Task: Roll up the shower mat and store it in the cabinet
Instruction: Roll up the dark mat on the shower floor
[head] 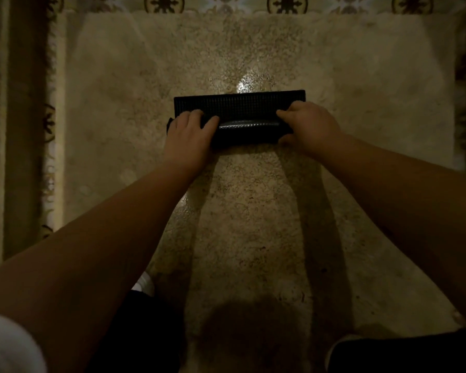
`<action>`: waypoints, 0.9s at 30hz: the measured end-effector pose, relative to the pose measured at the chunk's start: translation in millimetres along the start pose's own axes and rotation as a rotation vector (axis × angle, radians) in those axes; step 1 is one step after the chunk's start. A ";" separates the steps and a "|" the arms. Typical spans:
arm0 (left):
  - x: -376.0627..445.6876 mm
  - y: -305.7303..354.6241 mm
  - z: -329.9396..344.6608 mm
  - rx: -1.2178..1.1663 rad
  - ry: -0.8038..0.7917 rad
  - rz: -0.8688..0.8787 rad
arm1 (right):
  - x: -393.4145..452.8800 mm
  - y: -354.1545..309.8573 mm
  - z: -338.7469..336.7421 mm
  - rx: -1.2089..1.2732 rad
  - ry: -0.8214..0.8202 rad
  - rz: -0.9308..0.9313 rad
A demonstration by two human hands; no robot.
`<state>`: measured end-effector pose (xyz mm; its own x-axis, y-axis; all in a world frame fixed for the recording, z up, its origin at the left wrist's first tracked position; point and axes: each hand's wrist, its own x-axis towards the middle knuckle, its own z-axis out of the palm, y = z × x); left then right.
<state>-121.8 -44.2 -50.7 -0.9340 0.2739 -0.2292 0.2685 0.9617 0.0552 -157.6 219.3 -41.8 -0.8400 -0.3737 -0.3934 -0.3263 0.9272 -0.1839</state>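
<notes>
now the black mat (242, 114) lies nearly rolled on the floor (253, 211), left hand (190, 133) and right hand (308, 125) curled over its ends; uneven pressure could skew or loosen the roll.

A dimly lit home bathroom or shower area, seen from above. The speckled beige stone floor (253, 211) is glossy, with a bright glare spot near the middle. A border of patterned tiles with dark flower-like medallions (285, 2) runs along the far edge and down the left side. A black textured rubber shower mat (240, 106), mostly rolled up, lies on the floor.
</notes>
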 end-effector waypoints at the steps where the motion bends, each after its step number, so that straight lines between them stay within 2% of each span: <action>1: 3.0 -2.4 -2.7 -0.002 -0.001 0.008 | 1.6 1.3 -1.3 -0.003 -0.008 0.002; 10: 13.6 -2.4 -14.4 -0.017 -0.058 0.050 | 6.4 -3.2 1.4 -0.132 0.029 -0.056; 16: 5.1 2.4 -18.7 0.074 -0.085 0.031 | 2.0 -10.4 -9.8 -0.173 -0.069 -0.019; 18: 2.9 0.9 -25.9 0.100 -0.180 0.056 | -2.5 -15.0 -15.5 -0.183 -0.143 -0.026; 21: 7.1 -3.4 -36.7 0.087 -0.467 0.097 | -8.3 -18.4 -19.7 -0.111 -0.348 0.000; 23: 4.8 -3.0 -35.2 0.081 -0.543 0.117 | -11.1 -19.6 -16.7 -0.046 -0.413 0.024; 25: 0.2 -3.7 -30.6 0.055 -0.500 0.108 | -15.2 -17.5 -12.8 0.041 -0.372 0.059; 27: -3.3 -6.6 -27.0 0.009 -0.462 0.090 | -26.4 -12.1 -6.2 0.077 -0.253 0.029</action>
<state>-126.9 -51.2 -24.0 -0.7050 0.3207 -0.6325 0.3474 0.9338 0.0862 -134.2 218.1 -23.7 -0.7101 -0.3509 -0.6105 -0.2618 0.9364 -0.2337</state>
